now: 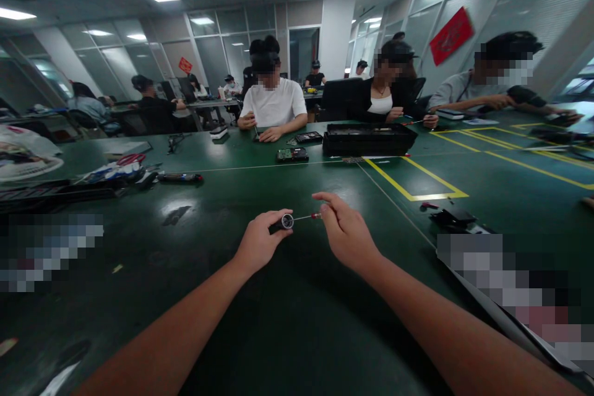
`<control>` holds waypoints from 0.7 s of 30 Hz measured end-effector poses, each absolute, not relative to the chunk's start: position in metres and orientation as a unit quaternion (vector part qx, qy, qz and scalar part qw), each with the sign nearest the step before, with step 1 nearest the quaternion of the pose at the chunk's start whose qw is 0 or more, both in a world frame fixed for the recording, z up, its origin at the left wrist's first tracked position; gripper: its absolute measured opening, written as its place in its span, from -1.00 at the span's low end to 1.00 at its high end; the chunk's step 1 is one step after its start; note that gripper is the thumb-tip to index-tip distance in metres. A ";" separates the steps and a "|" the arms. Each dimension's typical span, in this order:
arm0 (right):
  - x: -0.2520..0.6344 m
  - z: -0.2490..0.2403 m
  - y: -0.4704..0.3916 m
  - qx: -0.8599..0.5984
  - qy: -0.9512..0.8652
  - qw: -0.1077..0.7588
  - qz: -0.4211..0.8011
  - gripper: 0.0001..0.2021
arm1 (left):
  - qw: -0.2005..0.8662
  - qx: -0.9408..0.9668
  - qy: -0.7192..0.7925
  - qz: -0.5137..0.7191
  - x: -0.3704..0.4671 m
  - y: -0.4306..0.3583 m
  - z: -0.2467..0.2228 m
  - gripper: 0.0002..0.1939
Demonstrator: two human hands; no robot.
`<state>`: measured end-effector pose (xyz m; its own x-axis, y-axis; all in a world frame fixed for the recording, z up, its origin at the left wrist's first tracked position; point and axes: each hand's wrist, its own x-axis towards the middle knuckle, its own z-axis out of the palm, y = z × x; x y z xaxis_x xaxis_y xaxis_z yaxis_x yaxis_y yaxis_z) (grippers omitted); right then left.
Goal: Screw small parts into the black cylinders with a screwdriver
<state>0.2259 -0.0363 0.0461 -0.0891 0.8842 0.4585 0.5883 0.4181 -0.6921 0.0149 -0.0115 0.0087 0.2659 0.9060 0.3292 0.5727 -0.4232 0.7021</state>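
My left hand (262, 236) is wrapped round a dark cylindrical part (287, 221), whose round, light-rimmed end faces me. From the right, my right hand (346, 229) holds a thin screwdriver (307, 218) by its red-tipped handle, with thumb and fingers around it and the index finger stretched out above. The metal shaft points left, and its tip reaches the rim of the cylindrical part; whether it touches is too small to tell. Both hands are above the green table (288, 322), near its middle.
Farther off lie a circuit board device (292, 154) and a long black tray (370, 139). A dark cylindrical tool (180, 178) and red-handled scissors (131, 159) are at left. Black parts (457, 219) lie at right. People (273, 102) sit across the table.
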 end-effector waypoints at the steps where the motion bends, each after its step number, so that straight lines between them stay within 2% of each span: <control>1: 0.226 0.046 -0.036 -0.508 -0.720 0.441 0.171 -0.64 | 0.227 0.761 0.486 0.364 0.015 -0.012 0.009 -0.56; 7: 0.227 0.044 -0.031 -0.525 -0.711 0.445 0.142 -0.65 | 0.205 0.775 0.484 0.351 0.017 -0.013 0.011 -0.58; 18: 0.226 0.046 -0.033 -0.517 -0.703 0.449 0.192 -0.70 | 0.197 0.783 0.479 0.344 0.017 -0.013 0.009 -0.59; 21: 0.227 0.045 -0.031 -0.533 -0.698 0.442 0.183 -0.65 | 0.190 0.782 0.479 0.351 0.017 -0.012 0.008 -0.59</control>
